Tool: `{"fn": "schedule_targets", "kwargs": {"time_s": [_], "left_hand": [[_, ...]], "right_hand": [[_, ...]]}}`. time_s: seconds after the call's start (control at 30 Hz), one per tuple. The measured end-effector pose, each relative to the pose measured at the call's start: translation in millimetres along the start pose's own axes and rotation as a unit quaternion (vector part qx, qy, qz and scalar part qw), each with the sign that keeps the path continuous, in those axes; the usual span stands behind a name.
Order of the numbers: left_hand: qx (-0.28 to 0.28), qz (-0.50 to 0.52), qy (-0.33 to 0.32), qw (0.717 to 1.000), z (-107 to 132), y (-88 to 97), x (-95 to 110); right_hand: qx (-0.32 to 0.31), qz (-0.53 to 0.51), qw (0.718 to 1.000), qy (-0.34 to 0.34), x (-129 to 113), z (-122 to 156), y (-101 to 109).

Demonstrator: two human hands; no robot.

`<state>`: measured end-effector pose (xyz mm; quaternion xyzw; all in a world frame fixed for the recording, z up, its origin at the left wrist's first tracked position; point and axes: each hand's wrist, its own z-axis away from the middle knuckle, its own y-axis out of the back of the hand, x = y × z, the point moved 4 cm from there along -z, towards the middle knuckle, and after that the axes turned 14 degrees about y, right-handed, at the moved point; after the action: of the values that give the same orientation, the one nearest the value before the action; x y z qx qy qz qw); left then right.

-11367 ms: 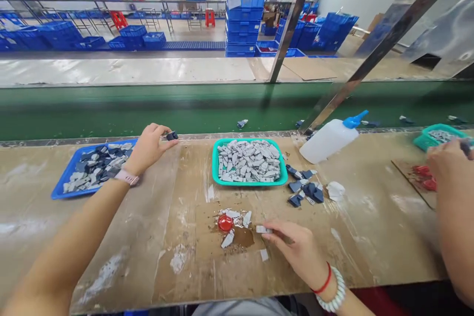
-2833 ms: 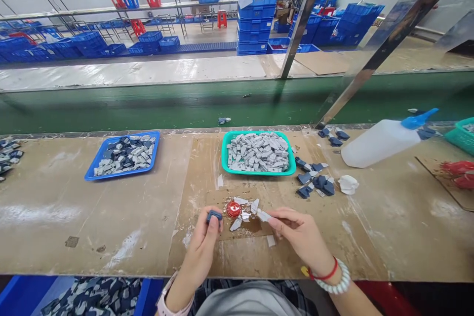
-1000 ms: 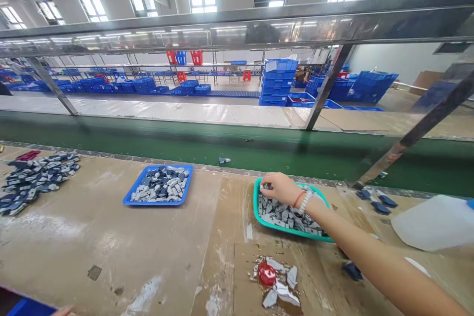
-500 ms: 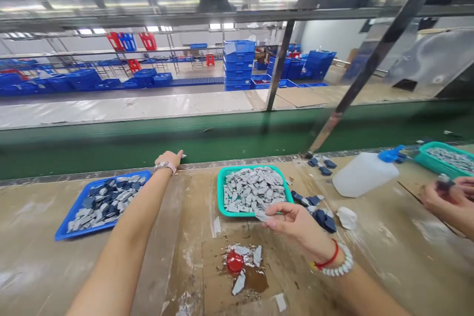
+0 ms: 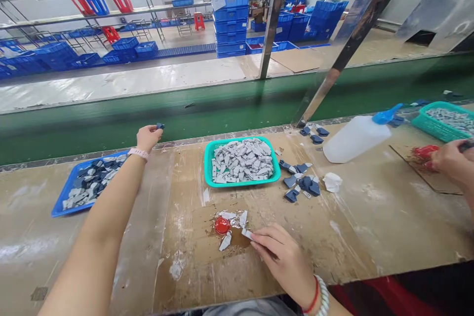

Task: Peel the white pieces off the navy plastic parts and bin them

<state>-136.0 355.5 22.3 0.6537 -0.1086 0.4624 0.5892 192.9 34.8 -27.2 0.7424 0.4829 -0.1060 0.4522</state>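
My left hand (image 5: 148, 137) reaches over the far edge of the table and pinches a small dark blue piece (image 5: 160, 126) beside the green belt. Between the fingertips of my right hand (image 5: 281, 253) is a light grey piece (image 5: 247, 233), low over a wet brown patch. Next to it lie a round red cap (image 5: 222, 225) and several loose grey pieces (image 5: 225, 241). A teal basket (image 5: 242, 185) full of grey pieces stands beyond. Dark blue and grey pieces fill a blue tray (image 5: 59, 207) at the left, partly behind my left forearm.
Several dark blue pieces (image 5: 309, 185) lie right of the teal basket, near a crumpled white wad (image 5: 332, 182). A white bottle (image 5: 355, 140) with a blue top lies tilted there. A co-worker's hand (image 5: 454, 160) works at the right. The green belt (image 5: 207, 108) runs behind, with slanted metal posts.
My right hand has moved from the teal basket's near edge down to the wet patch, still pinching a grey piece. The dark blue piece in my left hand now shows. The view has tilted down.
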Motion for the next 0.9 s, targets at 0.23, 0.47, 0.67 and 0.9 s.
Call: {"fn": "schedule_targets", "kwargs": {"time_s": [0.23,0.47,0.67,0.9], "left_hand": [[-0.19,0.128,-0.013,0.973,152,47.2,-47],[-0.411,0.243,0.045,0.878,305,7.8,-87],[-0.357,0.238,-0.042,0.902,352,-25.2,-68],[-0.325,0.202,-0.072,0.921,369,-26.3,-57]], "right_hand": [[0.001,-0.079,0.996,-0.043,8,0,3],[0.011,-0.356,0.901,-0.248,20,-19,8],[0.073,-0.232,0.969,-0.042,-27,-49,25],[0.068,-0.138,0.983,0.096,-56,-46,25]]}}
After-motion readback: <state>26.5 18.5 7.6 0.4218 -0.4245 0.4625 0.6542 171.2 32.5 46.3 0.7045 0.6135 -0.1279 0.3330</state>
